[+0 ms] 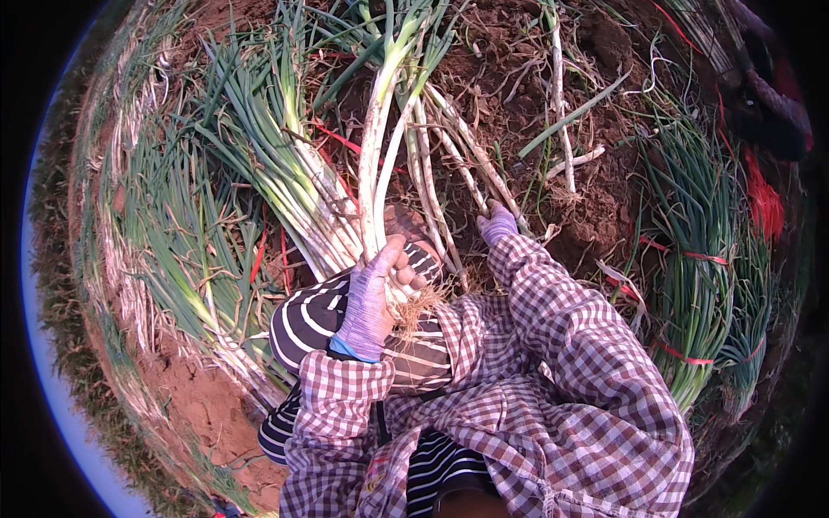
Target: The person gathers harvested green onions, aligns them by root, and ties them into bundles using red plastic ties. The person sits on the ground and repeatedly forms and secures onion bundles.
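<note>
My left hand (382,291), in a purple glove with bare fingertips, grips a few spring onions (372,162) by their white lower ends above my striped knee. Their pale roots (414,307) hang out below my fingers. Ahead and to the right, my right hand (497,223), gloved alike, closes at the lower ends of dirt-streaked spring onion stalks (463,139) lying on the soil; its fingers are partly hidden. Just left of my left hand rests a large bunch of spring onions (291,175), white ends toward my knee.
Tied spring onion bundles (696,291) with red bands lie at the right, near red plastic twine (763,197). More loose spring onions (175,226) cover the left side. A single spring onion (558,90) lies on reddish soil (592,226). Another person (774,97) is partly visible at upper right.
</note>
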The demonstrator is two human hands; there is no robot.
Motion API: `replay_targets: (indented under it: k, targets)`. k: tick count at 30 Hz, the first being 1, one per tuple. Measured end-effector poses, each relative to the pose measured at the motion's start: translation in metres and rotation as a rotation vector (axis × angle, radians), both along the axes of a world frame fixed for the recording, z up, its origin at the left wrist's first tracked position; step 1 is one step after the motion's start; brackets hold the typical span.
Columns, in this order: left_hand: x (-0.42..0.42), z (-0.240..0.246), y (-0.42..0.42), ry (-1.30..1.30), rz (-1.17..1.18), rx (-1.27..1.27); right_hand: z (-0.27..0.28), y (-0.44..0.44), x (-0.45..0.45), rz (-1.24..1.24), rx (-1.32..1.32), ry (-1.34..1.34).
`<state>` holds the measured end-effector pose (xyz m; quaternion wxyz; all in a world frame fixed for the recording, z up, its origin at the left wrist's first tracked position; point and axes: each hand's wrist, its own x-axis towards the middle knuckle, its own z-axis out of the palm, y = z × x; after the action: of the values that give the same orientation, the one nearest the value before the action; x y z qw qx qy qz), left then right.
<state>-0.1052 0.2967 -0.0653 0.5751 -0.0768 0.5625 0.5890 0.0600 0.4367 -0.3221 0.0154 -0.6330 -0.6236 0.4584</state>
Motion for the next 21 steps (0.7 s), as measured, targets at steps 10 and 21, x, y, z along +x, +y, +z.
replay_targets:
  k: [10,21]
  targets:
    - [0.002,0.002,0.005,0.067,0.062,0.036,-0.032,-0.006,-0.005,-0.111,0.6,-0.049]
    - [-0.008,-0.002,-0.013,-0.012,-0.074,0.199,-0.03,0.017,-0.012,0.126,-0.061,-0.332]
